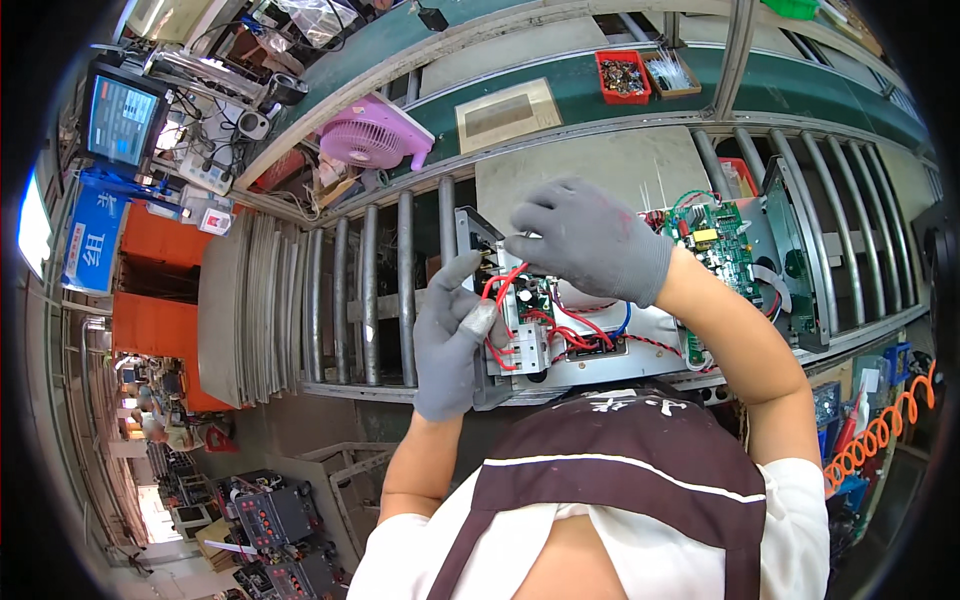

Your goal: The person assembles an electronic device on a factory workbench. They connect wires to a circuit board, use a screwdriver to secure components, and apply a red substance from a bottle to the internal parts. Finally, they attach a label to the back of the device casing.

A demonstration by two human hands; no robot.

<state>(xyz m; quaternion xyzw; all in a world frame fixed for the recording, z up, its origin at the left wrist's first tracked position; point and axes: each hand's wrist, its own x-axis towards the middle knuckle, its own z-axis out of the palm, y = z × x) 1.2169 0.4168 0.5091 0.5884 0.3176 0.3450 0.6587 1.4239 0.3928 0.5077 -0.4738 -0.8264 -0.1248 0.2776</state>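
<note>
Both my hands wear grey gloves and work at the left end of an open electrical chassis [640,345] lying on the roller conveyor. My left hand [453,335] is closed around red wires [497,290], thumb against fingers, beside a white circuit breaker block [524,350]. Above the same wires, my right hand [590,240] has its fingers bent toward the left panel; its fingertips are partly hidden, so what they pinch I cannot make out. More red and blue wires run across the chassis middle. A green circuit board [717,243] with components sits at its right side.
Metal rollers [406,285] extend on both sides. Beyond the chassis are a grey board [590,170], a pink fan [370,135] and a red parts bin [623,77]. Stacked sheets [250,310] and a monitor [122,118] stand left; an orange coiled hose [880,430] hangs right.
</note>
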